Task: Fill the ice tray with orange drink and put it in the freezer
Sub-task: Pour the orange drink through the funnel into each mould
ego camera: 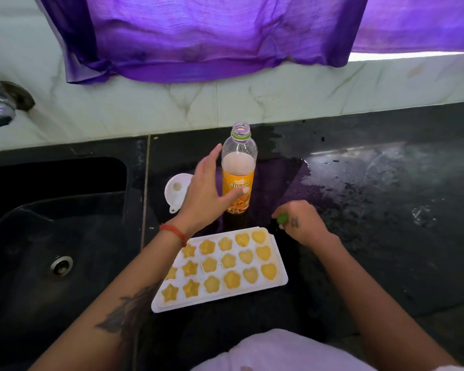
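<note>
Black counter (386, 183) — bottle (239, 167), funnel (176, 191), tray (220, 269)

We see bare counter (373, 210) right of the ice tray (220, 269); behind the tray stands the open bottle (239, 167), with the funnel (176, 191) beside it and the sink (56, 236) at left.

white funnel (178, 190), black sink (62, 236), purple curtain (198, 36)

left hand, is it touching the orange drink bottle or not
Touching. In the head view the left hand reaches the bottle, thumb tip lying on its orange label; the other fingers stay straight beside it, not wrapped round.
</note>
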The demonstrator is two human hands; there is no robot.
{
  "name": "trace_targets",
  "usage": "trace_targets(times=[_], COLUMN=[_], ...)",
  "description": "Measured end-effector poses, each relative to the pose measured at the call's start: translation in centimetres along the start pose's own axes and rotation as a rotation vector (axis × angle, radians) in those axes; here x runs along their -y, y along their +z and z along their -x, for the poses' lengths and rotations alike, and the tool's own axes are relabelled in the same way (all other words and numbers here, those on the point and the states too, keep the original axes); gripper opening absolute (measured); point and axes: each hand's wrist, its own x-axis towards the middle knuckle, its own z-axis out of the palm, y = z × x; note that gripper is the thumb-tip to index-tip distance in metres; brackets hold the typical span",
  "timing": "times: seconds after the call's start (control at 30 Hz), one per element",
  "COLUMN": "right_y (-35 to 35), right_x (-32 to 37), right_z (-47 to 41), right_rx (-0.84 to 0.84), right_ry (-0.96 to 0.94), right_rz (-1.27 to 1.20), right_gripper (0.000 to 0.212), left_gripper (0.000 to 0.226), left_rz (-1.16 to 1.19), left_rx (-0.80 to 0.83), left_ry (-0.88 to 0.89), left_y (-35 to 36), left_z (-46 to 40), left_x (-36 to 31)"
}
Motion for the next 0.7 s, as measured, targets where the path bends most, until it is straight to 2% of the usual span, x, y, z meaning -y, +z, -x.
trace_targets(times=[0.07, 0.13, 0.2, 0.27, 0.33, 0.4, 0.53, 0.7], right_y=[-2.7, -6.5, -10.6, -13.8, -15.6, -16.2, -16.8, -17.0], right_x=[0.9, 2.8, 5.5, 8.5, 10.9, 12.3, 13.1, 12.5], right_z=[-0.2, -0.4, -0.8, -1.3, -2.2, -3.4, -4.6, -4.5], right_rx=[-0.06, -0.172, -0.317, -0.381, -0.324, -0.235, -0.117, -0.115], right_ry=[0.015, -0.072, -0.205, -0.347, -0.458, -0.507, -0.577, -0.634], right_rz=[-0.172, -0.322, -0.351, -0.334, -0.253, -0.002, 0.244, 0.258], right_gripper=[0.033, 0.038, 0.037, 0.033, 0.031, 0.032, 0.029, 0.027], left_gripper=[0.1, 0.105, 0.11, 0.106, 0.087, 0.072, 0.069, 0.071], left_rz=[0.02, 0.06, 0.114, 0.189, 0.266, 0.306, 0.317, 0.3], left_rx=[0.018, 0.01, 0.005, 0.007, 0.014, 0.021, 0.037, 0.058], left_ry=[-0.023, -0.046, -0.07, -0.077, -0.059, -0.073, -0.094, -0.105], left_y=[0.0, -0.1, -0.2, -0.1, 0.3, 0.6, 0.6, 0.6], left_z=[-0.7, -1.7, -2.7, -3.3, -3.3, -3.0, -3.0, -3.1], left_x=[-0.5, -1.3, -2.2, -3.0, -3.3, -3.4, -2.9, -2.8])
